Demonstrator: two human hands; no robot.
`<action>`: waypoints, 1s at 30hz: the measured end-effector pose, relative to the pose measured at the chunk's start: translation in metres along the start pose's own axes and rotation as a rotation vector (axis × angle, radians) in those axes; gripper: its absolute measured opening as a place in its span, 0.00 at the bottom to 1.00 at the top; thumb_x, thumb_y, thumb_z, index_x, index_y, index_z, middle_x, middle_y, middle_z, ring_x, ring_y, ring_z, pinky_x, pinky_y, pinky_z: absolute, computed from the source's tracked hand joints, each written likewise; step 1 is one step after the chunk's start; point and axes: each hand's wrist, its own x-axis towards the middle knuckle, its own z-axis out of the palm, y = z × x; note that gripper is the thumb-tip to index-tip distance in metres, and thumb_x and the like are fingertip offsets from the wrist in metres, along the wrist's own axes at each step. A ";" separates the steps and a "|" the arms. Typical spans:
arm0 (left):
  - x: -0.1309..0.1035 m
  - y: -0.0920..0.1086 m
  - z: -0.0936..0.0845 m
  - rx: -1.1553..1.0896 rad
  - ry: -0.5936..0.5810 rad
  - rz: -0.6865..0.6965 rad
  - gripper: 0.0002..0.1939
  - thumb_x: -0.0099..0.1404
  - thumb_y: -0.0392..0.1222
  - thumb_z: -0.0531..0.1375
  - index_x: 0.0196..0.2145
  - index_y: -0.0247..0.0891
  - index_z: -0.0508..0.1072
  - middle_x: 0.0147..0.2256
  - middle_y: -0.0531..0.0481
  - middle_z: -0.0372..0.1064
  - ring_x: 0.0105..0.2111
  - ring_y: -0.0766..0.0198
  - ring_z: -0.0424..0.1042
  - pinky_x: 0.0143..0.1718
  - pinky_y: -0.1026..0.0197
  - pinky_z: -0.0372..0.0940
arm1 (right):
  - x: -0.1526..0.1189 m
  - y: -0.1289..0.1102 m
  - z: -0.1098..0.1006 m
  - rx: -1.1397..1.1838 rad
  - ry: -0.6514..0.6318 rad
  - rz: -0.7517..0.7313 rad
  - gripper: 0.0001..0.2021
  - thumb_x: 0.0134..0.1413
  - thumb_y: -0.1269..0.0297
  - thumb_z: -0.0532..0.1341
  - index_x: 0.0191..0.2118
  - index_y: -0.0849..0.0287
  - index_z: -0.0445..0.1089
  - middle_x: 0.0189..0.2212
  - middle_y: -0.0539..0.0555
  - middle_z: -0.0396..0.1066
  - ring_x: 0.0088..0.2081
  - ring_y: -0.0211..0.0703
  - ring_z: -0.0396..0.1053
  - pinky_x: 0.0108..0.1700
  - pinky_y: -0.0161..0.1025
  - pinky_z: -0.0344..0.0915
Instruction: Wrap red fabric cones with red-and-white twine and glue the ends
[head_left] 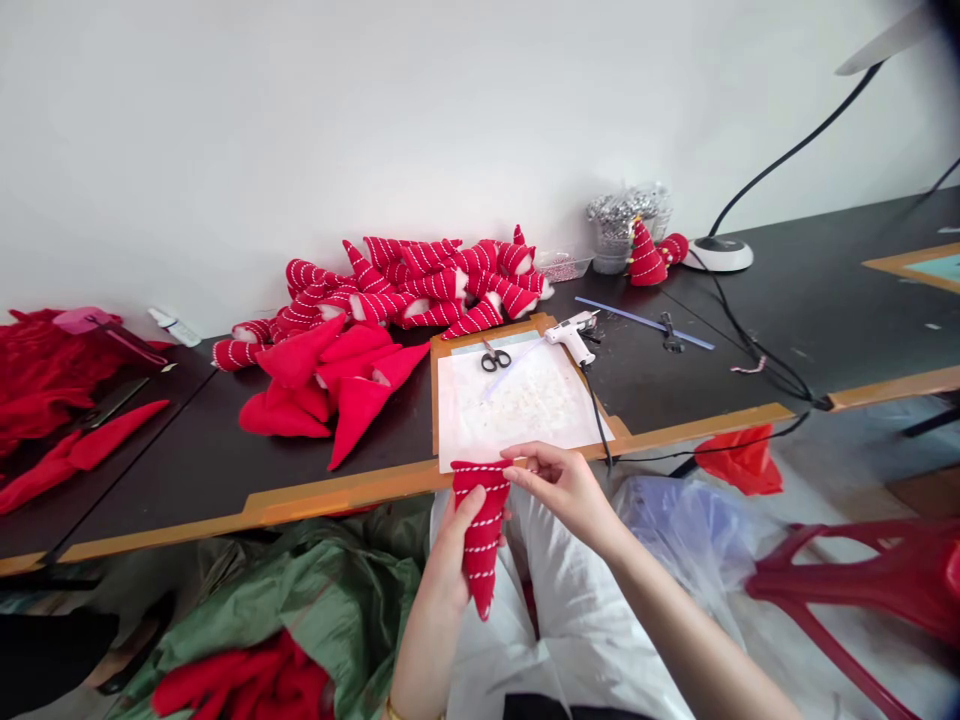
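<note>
A red felt cone with rows of white stitched-looking cord hangs point down above my lap, just past the table's front edge. My left hand is wrapped round its left side, thumb on the front. At the wide upper rim, the thumb and fingers of my right hand pinch the right corner; whether a cord end is between them is too small to tell. Beyond the cone lies a white work sheet with dried glue marks. Black-handled scissors and a white glue gun rest on it.
Striped red cones are heaped against the wall, with plain red felt pieces in front. A tub of silver tinsel, finished-looking small cones and a lamp stand right. A red stool is low right.
</note>
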 end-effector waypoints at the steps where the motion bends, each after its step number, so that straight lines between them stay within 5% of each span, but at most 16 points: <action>1: 0.001 0.001 -0.003 -0.024 -0.005 -0.051 0.26 0.57 0.51 0.68 0.48 0.33 0.72 0.29 0.46 0.76 0.23 0.63 0.73 0.21 0.65 0.66 | 0.000 0.001 -0.002 -0.014 0.003 0.000 0.15 0.50 0.55 0.68 0.39 0.60 0.79 0.21 0.48 0.66 0.24 0.36 0.60 0.27 0.34 0.57; 12: -0.008 0.010 -0.009 -0.324 -0.302 -0.230 0.18 0.64 0.53 0.61 0.41 0.33 0.73 0.25 0.48 0.70 0.18 0.71 0.66 0.17 0.72 0.61 | 0.003 0.012 -0.006 0.053 -0.009 0.003 0.18 0.49 0.51 0.69 0.41 0.60 0.79 0.19 0.47 0.65 0.23 0.36 0.61 0.27 0.34 0.59; 20: -0.004 0.003 0.000 -0.097 0.100 0.089 0.23 0.52 0.49 0.72 0.42 0.35 0.74 0.27 0.50 0.75 0.22 0.65 0.72 0.24 0.66 0.67 | -0.001 0.008 -0.005 0.027 -0.011 0.031 0.18 0.48 0.48 0.69 0.34 0.59 0.79 0.28 0.55 0.78 0.30 0.45 0.72 0.34 0.40 0.68; 25: -0.004 0.002 -0.002 -0.086 0.076 0.168 0.27 0.50 0.47 0.72 0.46 0.38 0.72 0.30 0.51 0.76 0.24 0.65 0.73 0.25 0.65 0.67 | -0.002 0.003 -0.005 -0.003 -0.011 -0.001 0.15 0.51 0.51 0.68 0.33 0.60 0.79 0.30 0.56 0.79 0.30 0.44 0.72 0.33 0.39 0.67; 30: -0.008 0.005 -0.004 -0.143 0.023 -0.018 0.23 0.51 0.48 0.71 0.41 0.33 0.74 0.27 0.48 0.75 0.22 0.65 0.71 0.23 0.65 0.67 | -0.001 -0.001 -0.004 0.023 -0.010 0.014 0.16 0.52 0.50 0.67 0.32 0.60 0.75 0.23 0.51 0.72 0.24 0.38 0.66 0.26 0.35 0.61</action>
